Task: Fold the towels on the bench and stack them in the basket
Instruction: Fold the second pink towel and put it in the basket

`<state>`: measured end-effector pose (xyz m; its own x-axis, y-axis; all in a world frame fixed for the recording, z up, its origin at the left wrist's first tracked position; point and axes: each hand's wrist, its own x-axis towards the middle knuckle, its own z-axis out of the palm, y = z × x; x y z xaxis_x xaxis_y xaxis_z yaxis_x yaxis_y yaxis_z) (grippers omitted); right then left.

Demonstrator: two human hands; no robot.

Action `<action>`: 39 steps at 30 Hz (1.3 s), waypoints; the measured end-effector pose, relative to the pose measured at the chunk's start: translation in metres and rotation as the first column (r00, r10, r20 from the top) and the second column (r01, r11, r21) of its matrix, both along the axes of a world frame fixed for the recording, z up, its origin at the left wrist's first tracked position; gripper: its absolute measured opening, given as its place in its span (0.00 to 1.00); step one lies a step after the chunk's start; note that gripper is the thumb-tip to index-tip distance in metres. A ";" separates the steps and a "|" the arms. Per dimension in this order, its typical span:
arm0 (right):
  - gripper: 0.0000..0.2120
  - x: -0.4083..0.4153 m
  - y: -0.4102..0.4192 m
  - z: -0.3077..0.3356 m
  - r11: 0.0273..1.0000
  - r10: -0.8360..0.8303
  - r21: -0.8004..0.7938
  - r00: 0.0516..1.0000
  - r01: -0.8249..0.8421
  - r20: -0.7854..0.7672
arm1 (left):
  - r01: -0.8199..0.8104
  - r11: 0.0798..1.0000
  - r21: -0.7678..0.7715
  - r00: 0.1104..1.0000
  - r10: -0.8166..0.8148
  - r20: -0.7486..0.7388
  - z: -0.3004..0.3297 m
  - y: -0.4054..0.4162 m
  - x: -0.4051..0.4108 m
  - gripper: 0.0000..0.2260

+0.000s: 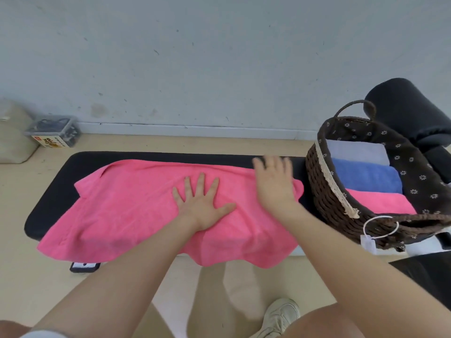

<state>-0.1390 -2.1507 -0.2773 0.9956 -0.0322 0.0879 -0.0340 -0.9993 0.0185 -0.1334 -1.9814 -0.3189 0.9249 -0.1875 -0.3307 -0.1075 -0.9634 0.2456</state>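
Observation:
A pink towel [127, 211] lies spread over the black bench [51, 191], its near edge hanging over the front. My left hand [202, 206] presses flat on the towel's middle with fingers spread. My right hand [275, 181], blurred, is flat and open at the towel's right end, close to the basket. The dark woven basket [324, 191] stands at the bench's right end and holds a folded pale grey towel [356, 152], a blue towel [368, 176] and a pink towel [380, 203] side by side.
A clear plastic box [53, 130] and a beige container [12, 132] sit on the floor by the wall at the left. Black padded equipment [410, 111] stands behind the basket. A white tag [368, 242] hangs from the basket. My shoe [280, 315] is on the floor below.

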 end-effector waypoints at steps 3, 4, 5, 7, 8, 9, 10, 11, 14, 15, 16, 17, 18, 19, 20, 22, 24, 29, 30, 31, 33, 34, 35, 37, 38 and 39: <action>0.23 -0.005 0.055 -0.007 0.950 0.286 0.163 0.951 -0.266 -0.117 | -0.001 0.953 -0.303 0.993 0.036 0.110 0.013 0.021 0.005 0.19; 0.24 -0.003 0.070 -0.008 0.924 0.342 0.229 0.930 -0.306 -0.138 | 0.019 0.919 -0.394 0.979 0.064 0.196 0.018 0.034 0.007 0.15; 0.24 -0.001 0.085 -0.009 0.900 0.385 0.282 0.909 -0.331 -0.162 | 0.020 0.894 -0.447 0.956 0.114 0.269 0.024 0.049 0.008 0.13; 0.25 0.006 0.115 -0.008 0.850 0.464 0.373 0.864 -0.371 -0.197 | -0.037 0.884 -0.466 0.902 0.231 0.365 0.032 0.087 0.009 0.13; 0.25 0.010 0.129 -0.009 0.823 0.499 0.413 0.843 -0.390 -0.199 | -0.072 0.887 -0.456 0.876 0.275 0.397 0.035 0.107 0.009 0.13; 0.24 0.015 0.143 -0.010 0.802 0.525 0.438 0.829 -0.405 -0.194 | -0.103 0.892 -0.441 0.854 0.306 0.420 0.038 0.127 0.010 0.13; 0.24 0.020 0.156 -0.011 0.792 0.542 0.443 0.818 -0.421 -0.192 | -0.139 0.894 -0.427 0.842 0.334 0.425 0.038 0.145 0.012 0.14; 0.24 0.027 0.168 -0.014 0.792 0.549 0.431 0.813 -0.433 -0.191 | -0.191 0.896 -0.400 0.836 0.362 0.413 0.039 0.163 0.013 0.15; 0.24 0.043 0.195 -0.024 0.855 0.479 0.351 0.840 -0.381 -0.254 | -0.337 0.923 -0.185 0.864 0.382 0.329 0.034 0.205 0.019 0.20; 0.25 0.046 0.200 -0.028 0.886 0.429 0.322 0.854 -0.334 -0.295 | -0.349 0.928 -0.130 0.880 0.372 0.294 0.030 0.216 0.022 0.21; 0.27 0.047 0.203 -0.031 0.913 0.379 0.291 0.862 -0.287 -0.338 | -0.351 0.930 -0.110 0.890 0.368 0.269 0.025 0.224 0.026 0.22; 0.29 0.047 0.205 -0.035 0.931 0.340 0.260 0.864 -0.255 -0.371 | -0.345 0.930 -0.128 0.895 0.367 0.255 0.021 0.232 0.031 0.20; 0.32 0.045 0.205 -0.037 0.942 0.318 0.233 0.862 -0.241 -0.394 | -0.334 0.923 -0.190 0.894 0.374 0.246 0.018 0.238 0.038 0.16; 0.35 0.043 0.205 -0.038 0.947 0.309 0.214 0.861 -0.239 -0.404 | -0.328 0.903 -0.277 0.891 0.394 0.227 0.018 0.243 0.043 0.11; 0.37 0.043 0.205 -0.039 0.949 0.307 0.204 0.861 -0.241 -0.407 | -0.331 0.876 -0.351 0.888 0.415 0.199 0.020 0.248 0.049 0.08; 0.41 0.046 0.203 -0.037 0.949 0.308 0.194 0.856 -0.247 -0.415 | -0.325 0.859 -0.395 0.886 0.423 0.191 0.027 0.260 0.061 0.06; 0.44 0.051 0.200 -0.035 0.949 0.313 0.181 0.852 -0.259 -0.420 | -0.317 0.884 -0.344 0.893 0.400 0.205 0.037 0.271 0.076 0.06; 0.52 0.067 0.202 -0.032 0.942 0.334 0.165 0.831 -0.291 -0.445 | -0.280 0.947 -0.154 0.868 0.319 0.380 0.051 0.262 0.107 0.06; 0.54 0.072 0.203 -0.031 0.943 0.334 0.168 0.824 -0.289 -0.458 | -0.284 0.952 -0.115 0.850 0.305 0.430 0.050 0.257 0.109 0.08; 0.56 0.076 0.204 -0.030 0.943 0.333 0.172 0.817 -0.285 -0.471 | -0.299 0.951 -0.079 0.826 0.299 0.478 0.047 0.253 0.110 0.12; 0.58 0.082 0.205 -0.029 0.945 0.327 0.176 0.801 -0.276 -0.502 | -0.319 0.945 -0.065 0.775 0.300 0.556 0.041 0.248 0.106 0.16; 0.58 0.083 0.206 -0.030 0.945 0.327 0.183 0.796 -0.272 -0.510 | -0.293 0.951 -0.097 0.776 0.296 0.557 0.037 0.243 0.102 0.15; 0.57 0.083 0.206 -0.031 0.944 0.330 0.192 0.795 -0.269 -0.508 | -0.232 0.963 -0.140 0.804 0.271 0.530 0.032 0.236 0.096 0.13; 0.52 0.082 0.206 -0.032 0.941 0.336 0.200 0.807 -0.272 -0.486 | -0.053 0.984 -0.170 0.900 0.121 0.419 0.019 0.218 0.081 0.11; 0.49 0.081 0.205 -0.033 0.940 0.339 0.200 0.814 -0.275 -0.472 | 0.008 0.989 -0.145 0.931 0.046 0.363 0.012 0.211 0.075 0.12; 0.46 0.080 0.204 -0.035 0.939 0.343 0.196 0.822 -0.283 -0.456 | 0.020 0.994 -0.106 0.941 0.017 0.337 0.006 0.209 0.072 0.13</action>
